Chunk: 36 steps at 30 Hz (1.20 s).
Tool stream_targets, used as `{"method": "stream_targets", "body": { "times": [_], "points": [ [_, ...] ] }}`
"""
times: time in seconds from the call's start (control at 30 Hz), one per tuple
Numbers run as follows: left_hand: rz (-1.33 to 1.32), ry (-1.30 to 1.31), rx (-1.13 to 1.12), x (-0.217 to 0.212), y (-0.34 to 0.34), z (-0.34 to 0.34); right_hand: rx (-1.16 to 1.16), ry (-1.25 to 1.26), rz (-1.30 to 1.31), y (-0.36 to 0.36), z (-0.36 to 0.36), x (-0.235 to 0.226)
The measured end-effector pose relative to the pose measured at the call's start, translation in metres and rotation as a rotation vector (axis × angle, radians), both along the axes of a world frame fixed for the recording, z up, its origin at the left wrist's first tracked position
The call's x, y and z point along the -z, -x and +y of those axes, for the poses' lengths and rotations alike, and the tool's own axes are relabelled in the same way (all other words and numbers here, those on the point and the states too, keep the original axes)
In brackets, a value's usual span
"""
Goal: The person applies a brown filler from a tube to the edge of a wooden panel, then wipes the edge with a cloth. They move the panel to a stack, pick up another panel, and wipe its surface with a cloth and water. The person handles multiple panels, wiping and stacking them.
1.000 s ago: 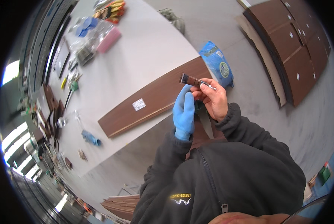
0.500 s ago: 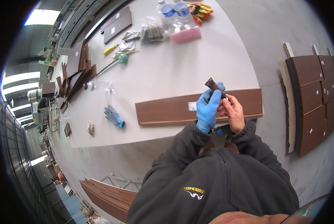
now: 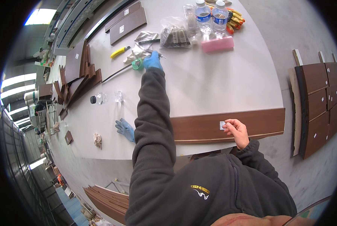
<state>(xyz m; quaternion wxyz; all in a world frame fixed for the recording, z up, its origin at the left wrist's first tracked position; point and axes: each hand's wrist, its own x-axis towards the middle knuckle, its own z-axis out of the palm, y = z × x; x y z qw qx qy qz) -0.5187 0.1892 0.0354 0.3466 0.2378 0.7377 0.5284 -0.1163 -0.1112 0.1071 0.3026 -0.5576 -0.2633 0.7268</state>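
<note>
The left hand point(image 3: 152, 61), which is covered by a blue glove, is stretched far across the white table point(image 3: 221, 83), to the small things near its middle. It is placed just beside a green round piece point(image 3: 137, 64) and a crumpled silver sheet point(image 3: 145, 38). Past its fingertips a thin metal tool point(image 3: 161, 55) is seen. The gloved fingers are seen mostly from the back, so it cannot be told whether they are apart or clamped on the tool.

The bare right hand point(image 3: 237, 132) is held above the brown board point(image 3: 198, 126), near the white label point(image 3: 222, 125). Its thumb and index finger are curled toward each other; whether they meet, or whether something small is pinched, cannot be told.

The board is laid along the near edge of the table, and this placing can be judged as done. The reach to the small things seems also to be made, but nothing is clearly seen lifted there. The handling is therefore judged to be unfinished, and how much is left cannot be told. A yellow-handled tool point(image 3: 119, 52) and a loose blue glove point(image 3: 124, 129) are left lying on the table, both untouched.
</note>
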Motion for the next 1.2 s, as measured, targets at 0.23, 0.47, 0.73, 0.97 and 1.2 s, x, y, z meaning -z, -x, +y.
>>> {"method": "stream_targets", "body": {
  "times": [0.23,0.47,0.73,0.97,1.2],
  "points": [
    [0.012,0.188,-0.067,0.037,0.049,0.057,0.071,0.052,-0.064,0.006,0.013,0.005],
    [1.609,0.498,0.691,0.094,0.126,0.096,0.098,0.031,-0.035,0.006,0.016,0.006],
    [0.363,0.114,0.101,0.004,0.006,0.009,0.175,-0.059,-0.036,-0.017,-0.012,-0.006],
    [0.69,0.256,0.147,-0.016,-0.072,-0.24,0.411,-0.397,-0.823,-0.156,-0.062,0.004],
    [0.77,0.815,0.053,0.008,-0.05,-0.408,0.394,-0.269,-1.128,-0.278,-0.086,0.083]
  ]
}}
